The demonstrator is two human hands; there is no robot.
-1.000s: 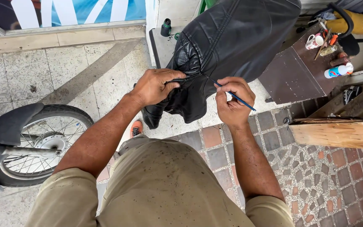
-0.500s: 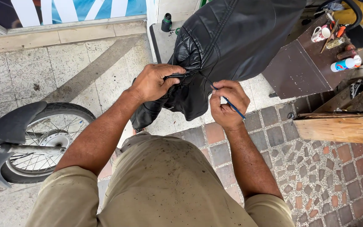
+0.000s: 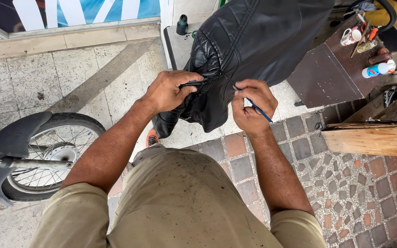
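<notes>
Head view: left hand (image 3: 168,92) pinches one black jacket (image 3: 249,50), right hand (image 3: 250,108) pinches one blue brush (image 3: 259,110)

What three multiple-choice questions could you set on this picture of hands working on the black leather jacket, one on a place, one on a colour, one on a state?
1. Where is the spoked motorcycle wheel with its grey mudguard?
A. At the lower left, on the pale tiled floor
B. On the brown table
C. Under the wooden plank

2. What colour is the thin tool in the right hand?
A. Red
B. Blue
C. White

3. How does the left hand stand to the black leather jacket?
A. Apart from it
B. Flat under it
C. Pinching a folded edge of it

Answers: 1 A, the wheel stands beside the person's left arm, on the tiles; 2 B, a blue shaft sticks out past the fingers; 3 C, thumb and fingers close on the seam.
</notes>
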